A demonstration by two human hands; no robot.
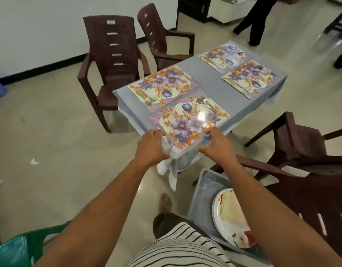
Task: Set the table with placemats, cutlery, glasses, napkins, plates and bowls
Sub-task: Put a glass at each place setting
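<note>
A small table with a grey cloth (208, 81) carries several floral placemats, each with cutlery on it. My left hand (152, 145) grips a clear glass (167, 146) over the near left corner of the closest placemat (187, 120). My right hand (218, 145) grips another clear glass (204, 143) at that placemat's near right edge. A spoon and fork (206, 104) lie at its far right corner. Below my right arm, a grey bin (197, 205) holds one more glass (210, 178), stacked white plates (218, 218) and folded cream napkins (231, 209).
Brown plastic chairs stand on the far left side (112, 54), behind it (162, 35) and on the right (301, 141). Another person's dark-clad legs (260, 20) are at the back. A green bag (12, 251) sits at the lower left. My bare foot (165, 203) is near the table's corner.
</note>
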